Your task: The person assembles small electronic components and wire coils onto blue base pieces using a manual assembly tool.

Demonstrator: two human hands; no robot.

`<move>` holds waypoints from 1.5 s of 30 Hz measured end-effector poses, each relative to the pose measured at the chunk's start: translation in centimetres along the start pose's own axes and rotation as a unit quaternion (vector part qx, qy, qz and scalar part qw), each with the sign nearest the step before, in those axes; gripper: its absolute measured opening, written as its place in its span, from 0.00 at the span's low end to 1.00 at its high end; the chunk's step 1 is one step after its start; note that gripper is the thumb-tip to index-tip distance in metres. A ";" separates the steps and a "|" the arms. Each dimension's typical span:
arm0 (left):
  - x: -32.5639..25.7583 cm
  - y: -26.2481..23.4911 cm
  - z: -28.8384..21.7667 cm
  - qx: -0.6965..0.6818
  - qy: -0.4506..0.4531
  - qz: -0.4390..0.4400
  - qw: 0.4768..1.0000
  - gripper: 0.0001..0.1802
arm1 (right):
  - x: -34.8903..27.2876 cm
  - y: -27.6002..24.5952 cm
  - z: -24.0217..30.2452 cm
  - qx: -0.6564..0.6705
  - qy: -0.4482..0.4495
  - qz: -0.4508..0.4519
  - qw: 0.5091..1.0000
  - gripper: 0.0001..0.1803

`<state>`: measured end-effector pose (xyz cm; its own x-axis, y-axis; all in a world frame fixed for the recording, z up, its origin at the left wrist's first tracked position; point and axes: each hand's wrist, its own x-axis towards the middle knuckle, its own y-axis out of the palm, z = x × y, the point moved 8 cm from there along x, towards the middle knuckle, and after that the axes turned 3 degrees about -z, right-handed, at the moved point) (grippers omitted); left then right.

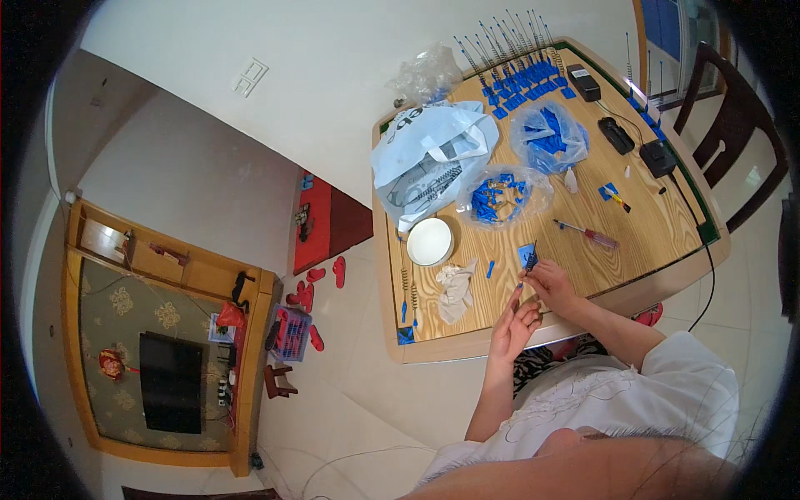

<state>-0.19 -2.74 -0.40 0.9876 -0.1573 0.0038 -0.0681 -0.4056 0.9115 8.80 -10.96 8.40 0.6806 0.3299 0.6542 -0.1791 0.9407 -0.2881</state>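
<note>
My right hand (pixel 547 282) is shut on a small dark and blue part (pixel 531 259), held just above the wooden table (pixel 642 242) near its front edge. Close beside it, my left hand (pixel 514 321) pinches a tiny blue piece (pixel 519 287) at its fingertips. A loose blue piece (pixel 490 268) lies on the table to the left of my hands. A flat blue part (pixel 524 252) lies right behind the held part.
The table holds a white bowl (pixel 430 242), a white cloth (pixel 456 287), two clear bags of blue parts (pixel 500 198) (pixel 550 133), a pale blue bag (pixel 433 154), a red-handled screwdriver (pixel 587 235), rows of blue parts with rods (pixel 521 71) and black boxes (pixel 658 157). A dark chair (pixel 737 125) stands at the right.
</note>
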 end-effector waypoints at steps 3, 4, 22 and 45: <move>0.0 -0.1 0.0 0.002 0.000 -0.002 1.000 0.32 | 0.1 0.0 0.2 -0.018 -0.001 0.003 1.000 0.04; 0.0 -0.1 0.0 0.002 0.000 -0.004 1.000 0.32 | 0.1 0.0 0.2 -0.018 -0.001 0.003 1.000 0.04; -0.1 0.3 -0.1 0.001 0.011 -0.037 0.999 0.30 | 0.0 0.1 0.0 -0.016 0.007 0.006 1.000 0.05; 0.0 0.5 -0.2 -0.009 0.013 -0.030 0.999 0.30 | 0.2 -0.1 0.3 -0.026 0.005 0.000 1.000 0.04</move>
<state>-0.25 -2.77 0.17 0.9931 -0.1105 -0.0401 -0.0073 -0.3980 0.9173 8.73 -10.96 8.72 0.6873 0.3293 0.6475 -0.1427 0.9352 -0.3242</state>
